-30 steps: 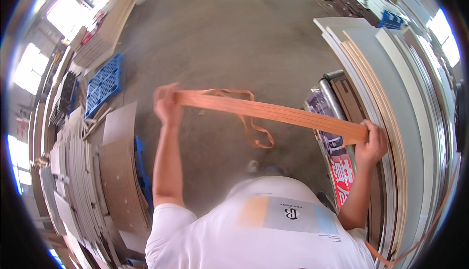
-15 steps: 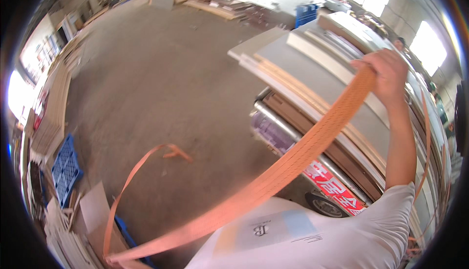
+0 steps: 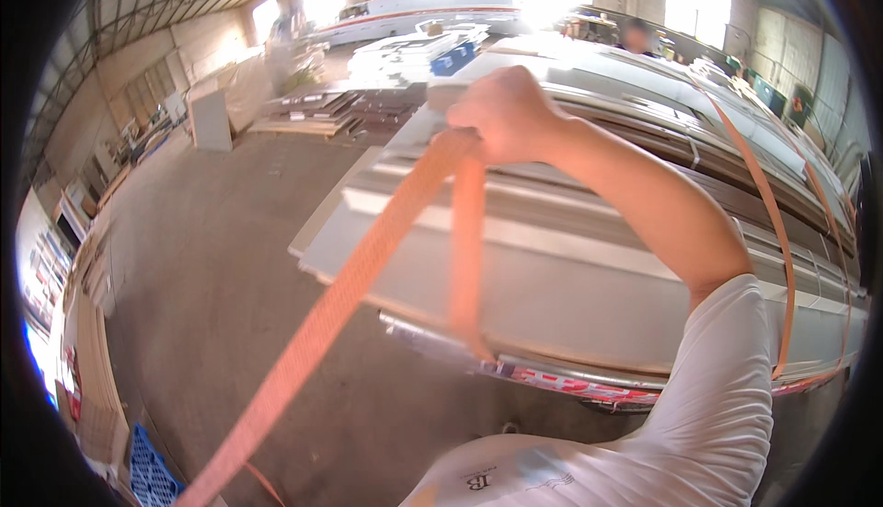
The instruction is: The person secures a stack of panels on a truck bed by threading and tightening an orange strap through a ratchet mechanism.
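Observation:
My right hand (image 3: 511, 117) is closed around a wide orange webbing strap (image 3: 345, 291), raised above a load of stacked boards (image 3: 552, 268). From my grip one length slants down to the lower left edge of the view. A second length drops from the hand, blurred, across the front of the boards to their lower edge. My left hand is out of sight. The boards are white, grey and brown, lying flat on a vehicle bed whose side carries a red and white printed panel (image 3: 570, 381).
Other orange straps (image 3: 763, 199) cross the load at the right. A person (image 3: 636, 36) is behind it. Brown panels (image 3: 322, 113) lie on the concrete floor (image 3: 212, 259) beyond, with an upright grey board (image 3: 210, 120). A blue plastic pallet (image 3: 152, 470) is at the lower left.
My view has turned right and lifted. My right hand has swung across to the left over the load, still gripping the strap, and a hanging length now shows. My left hand has left the view.

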A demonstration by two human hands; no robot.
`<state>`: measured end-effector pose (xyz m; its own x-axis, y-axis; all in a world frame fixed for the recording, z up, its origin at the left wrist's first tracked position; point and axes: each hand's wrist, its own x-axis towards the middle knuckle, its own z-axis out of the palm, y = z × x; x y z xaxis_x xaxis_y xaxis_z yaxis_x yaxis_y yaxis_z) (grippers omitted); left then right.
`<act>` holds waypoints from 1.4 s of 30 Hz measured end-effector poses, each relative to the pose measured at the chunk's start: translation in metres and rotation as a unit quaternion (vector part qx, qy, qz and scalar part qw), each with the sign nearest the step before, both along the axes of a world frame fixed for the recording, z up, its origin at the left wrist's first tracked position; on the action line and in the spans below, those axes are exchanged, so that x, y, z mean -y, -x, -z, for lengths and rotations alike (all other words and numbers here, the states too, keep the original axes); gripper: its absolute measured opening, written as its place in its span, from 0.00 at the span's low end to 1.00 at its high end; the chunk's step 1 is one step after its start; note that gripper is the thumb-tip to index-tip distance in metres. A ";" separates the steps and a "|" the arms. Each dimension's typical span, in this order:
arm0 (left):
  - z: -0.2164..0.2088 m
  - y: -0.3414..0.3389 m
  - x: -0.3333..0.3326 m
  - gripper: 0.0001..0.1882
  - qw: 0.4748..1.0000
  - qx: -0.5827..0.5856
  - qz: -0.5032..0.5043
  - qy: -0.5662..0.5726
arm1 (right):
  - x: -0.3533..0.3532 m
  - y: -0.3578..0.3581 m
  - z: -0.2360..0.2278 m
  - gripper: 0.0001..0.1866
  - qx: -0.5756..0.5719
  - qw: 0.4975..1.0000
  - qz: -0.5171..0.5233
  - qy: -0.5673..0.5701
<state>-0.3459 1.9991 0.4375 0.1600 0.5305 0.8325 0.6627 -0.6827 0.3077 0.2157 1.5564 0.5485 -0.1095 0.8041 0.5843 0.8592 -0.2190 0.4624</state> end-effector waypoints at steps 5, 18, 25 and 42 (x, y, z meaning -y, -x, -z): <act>-0.170 -0.270 0.020 0.34 0.976 -0.072 0.165 -0.118 | 0.031 -0.088 0.008 0.16 -0.139 0.966 0.220 0.013; -0.194 -0.693 0.405 0.39 0.795 -0.317 0.490 -0.166 | 0.075 -0.167 0.053 0.30 -0.315 0.879 0.357 0.037; -0.112 -0.495 0.395 0.32 0.586 -0.132 0.699 -0.389 | 0.071 -0.173 0.068 0.26 -0.300 0.901 0.313 0.006; 0.143 -0.204 0.296 0.11 0.705 -0.086 0.661 0.240 | 0.062 -0.169 0.070 0.32 -0.330 0.851 0.408 0.015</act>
<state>-0.1421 1.7036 0.2947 0.8558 0.0366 0.5160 -0.4010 -0.5833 0.7064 0.3849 1.4947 0.4789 0.8367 0.4708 0.2799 0.5018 -0.8637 -0.0472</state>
